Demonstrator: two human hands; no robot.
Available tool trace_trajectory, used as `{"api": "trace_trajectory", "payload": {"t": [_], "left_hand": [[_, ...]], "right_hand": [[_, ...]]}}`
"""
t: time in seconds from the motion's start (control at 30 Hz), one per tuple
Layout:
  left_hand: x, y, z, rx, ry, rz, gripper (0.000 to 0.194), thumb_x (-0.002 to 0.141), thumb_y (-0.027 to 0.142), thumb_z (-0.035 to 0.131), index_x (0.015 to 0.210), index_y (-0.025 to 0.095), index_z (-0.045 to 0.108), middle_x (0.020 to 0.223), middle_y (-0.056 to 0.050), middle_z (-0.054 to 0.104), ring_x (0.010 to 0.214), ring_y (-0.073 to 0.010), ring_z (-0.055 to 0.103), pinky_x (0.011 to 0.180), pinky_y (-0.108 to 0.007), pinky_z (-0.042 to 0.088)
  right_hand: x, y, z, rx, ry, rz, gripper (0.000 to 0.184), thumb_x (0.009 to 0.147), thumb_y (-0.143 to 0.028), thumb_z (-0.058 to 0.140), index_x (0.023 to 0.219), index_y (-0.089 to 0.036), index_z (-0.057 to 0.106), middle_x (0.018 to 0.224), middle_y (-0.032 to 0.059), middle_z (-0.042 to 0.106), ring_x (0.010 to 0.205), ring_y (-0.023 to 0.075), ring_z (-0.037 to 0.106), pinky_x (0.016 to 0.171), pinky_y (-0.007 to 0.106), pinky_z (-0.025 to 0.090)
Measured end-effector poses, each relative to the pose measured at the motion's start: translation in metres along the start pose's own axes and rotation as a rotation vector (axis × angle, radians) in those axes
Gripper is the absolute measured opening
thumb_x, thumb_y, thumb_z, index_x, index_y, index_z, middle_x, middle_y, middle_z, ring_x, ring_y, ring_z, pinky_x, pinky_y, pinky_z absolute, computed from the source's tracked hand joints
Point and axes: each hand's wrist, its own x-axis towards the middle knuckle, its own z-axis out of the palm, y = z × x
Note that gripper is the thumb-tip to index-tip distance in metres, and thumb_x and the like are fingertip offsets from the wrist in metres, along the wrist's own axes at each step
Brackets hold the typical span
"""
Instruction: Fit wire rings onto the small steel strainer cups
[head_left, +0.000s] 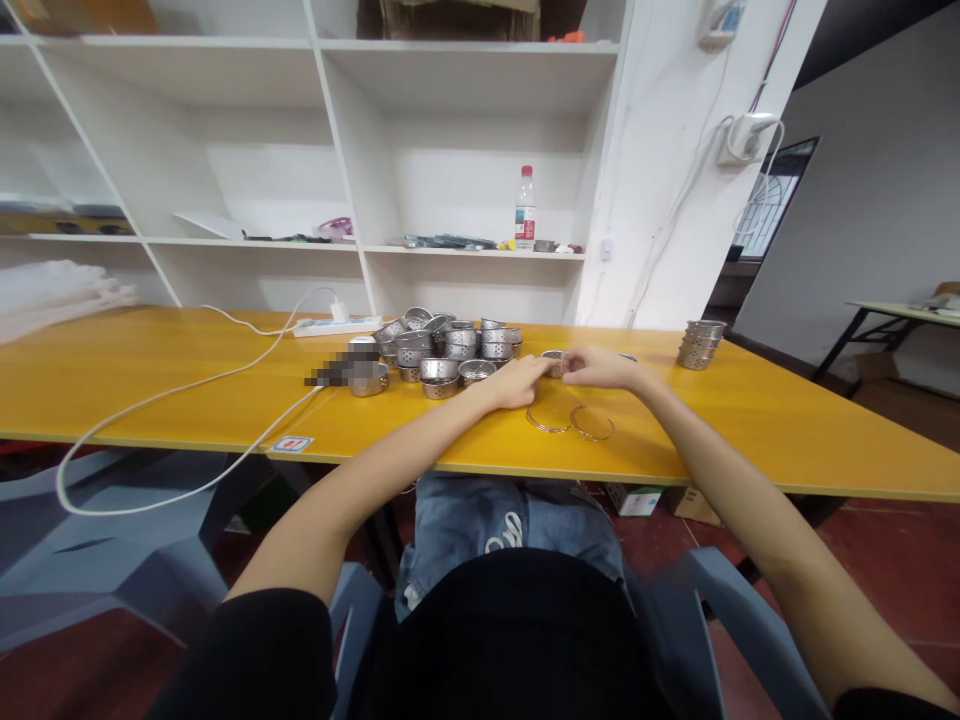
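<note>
Head view: taking the two hands as the centre of a clock, with twelve pointing away from the person, a small metal cup (pixel 553 362) sits between them on the yellow table (pixel 795 415). The left hand (pixel 521 382) reaches its extended index finger to the cup's near left side, the other fingers folded under; whether it grips the cup, I cannot tell. The right hand (pixel 600 367) is curled at the cup's right side, fingertips drawn together; how tightly they close, and on what, is hidden.

The cup is silvery, round and short, mostly covered by fingers. Just beyond the right hand, toward two o'clock, another metal piece (pixel 628 357) shows only its edge. Thin wire rings lie flat near the hands, one group (pixel 547 429) at six o'clock and another (pixel 592 438) at five.

A crowded heap of perforated cups (pixel 460 345) blocks the table at nine to ten o'clock, some tilted. Farther that way are a pixelated dark object (pixel 334 370), a white power strip (pixel 337 326) and its looping cable (pixel 161 398). At three o'clock stands an upright stack of cups (pixel 701 346). A red-capped bottle (pixel 525 215) stands on the shelf (pixel 480 252) near twelve.
</note>
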Motion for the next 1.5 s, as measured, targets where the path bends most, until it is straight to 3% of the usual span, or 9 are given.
{"api": "trace_trajectory", "payload": {"t": [0.1,0.17,0.27,0.33,0.43,0.57,0.83,1.17,1.5], "left_hand": [[0.001,0.002,-0.002,0.016,0.067,0.022,0.05,0.091,0.017,0.048,0.14,0.013,0.055,0.125,-0.016,0.066,0.116,-0.0299,0.06,0.105,-0.044,0.049],[0.0,0.005,-0.003,0.008,0.13,0.013,0.033,0.098,0.03,0.05,0.125,0.015,0.063,0.118,-0.015,0.065,0.112,-0.0291,0.06,0.103,-0.043,0.049],[-0.002,0.01,-0.007,-0.006,0.191,-0.072,0.035,0.098,0.053,0.058,0.095,0.019,0.064,0.107,-0.011,0.063,0.105,-0.0281,0.06,0.1,-0.044,0.05],[-0.004,0.012,-0.009,-0.019,0.199,-0.119,0.043,0.094,0.061,0.063,0.088,0.019,0.061,0.105,-0.01,0.061,0.103,-0.028,0.06,0.1,-0.044,0.05],[-0.006,0.012,-0.007,-0.074,0.196,-0.158,0.05,0.088,0.066,0.069,0.101,0.019,0.06,0.113,-0.011,0.062,0.109,-0.0294,0.06,0.102,-0.045,0.05],[-0.005,0.01,-0.001,-0.194,0.181,-0.2,0.069,0.082,0.067,0.076,0.125,0.017,0.053,0.131,-0.016,0.063,0.122,-0.034,0.061,0.107,-0.048,0.048],[-0.004,0.012,-0.002,-0.436,0.202,-0.253,0.081,0.073,0.049,0.086,0.136,0.016,0.047,0.133,-0.018,0.066,0.123,-0.0363,0.065,0.106,-0.05,0.05],[-0.003,0.013,-0.001,-0.552,0.228,-0.259,0.1,0.065,0.044,0.092,0.144,0.015,0.04,0.111,-0.012,0.073,0.106,-0.0303,0.071,0.099,-0.045,0.052],[-0.005,0.015,-0.002,-0.557,0.224,-0.239,0.089,0.072,0.044,0.088,0.144,0.017,0.042,0.112,-0.011,0.073,0.106,-0.0284,0.07,0.099,-0.044,0.052]], "right_hand": [[0.004,0.012,-0.001,-0.067,0.259,0.082,0.012,0.074,-0.022,0.068,0.074,-0.018,0.056,0.072,0.0028,0.062,0.068,0.0171,0.054,0.064,0.029,0.038],[0.007,0.017,0.0,-0.052,0.364,0.073,0.015,0.071,-0.016,0.068,0.074,-0.019,0.053,0.072,0.0016,0.061,0.066,0.0157,0.055,0.062,0.027,0.039],[0.008,0.02,0.003,0.181,0.381,0.072,0.016,0.072,-0.01,0.066,0.082,-0.018,0.057,0.07,-0.0002,0.063,0.059,0.014,0.059,0.057,0.024,0.044],[0.009,0.019,0.005,0.371,0.359,0.087,0.019,0.074,-0.009,0.067,0.091,-0.017,0.061,0.07,0.0002,0.066,0.055,0.0139,0.061,0.054,0.024,0.048],[0.011,0.017,0.01,0.534,0.347,0.081,0.017,0.079,-0.013,0.074,0.094,-0.015,0.068,0.071,0.0032,0.07,0.054,0.0138,0.062,0.052,0.024,0.052],[0.015,0.019,0.016,0.592,0.337,0.004,0.02,0.083,-0.032,0.083,0.089,-0.014,0.076,0.069,0.0049,0.072,0.057,0.0141,0.064,0.056,0.024,0.056],[0.022,0.032,0.03,0.623,0.417,-0.046,0.043,0.079,-0.052,0.087,0.098,-0.014,0.081,0.074,0.0066,0.074,0.064,0.0168,0.066,0.064,0.028,0.058],[0.027,0.031,0.036,0.749,0.485,-0.12,0.047,0.069,-0.05,0.092,0.099,-0.016,0.079,0.073,0.0055,0.074,0.065,0.019,0.068,0.068,0.033,0.062],[0.026,0.028,0.039,0.772,0.499,-0.066,0.038,0.069,-0.044,0.094,0.089,-0.017,0.077,0.073,0.0073,0.074,0.067,0.0227,0.071,0.072,0.038,0.066]]}}
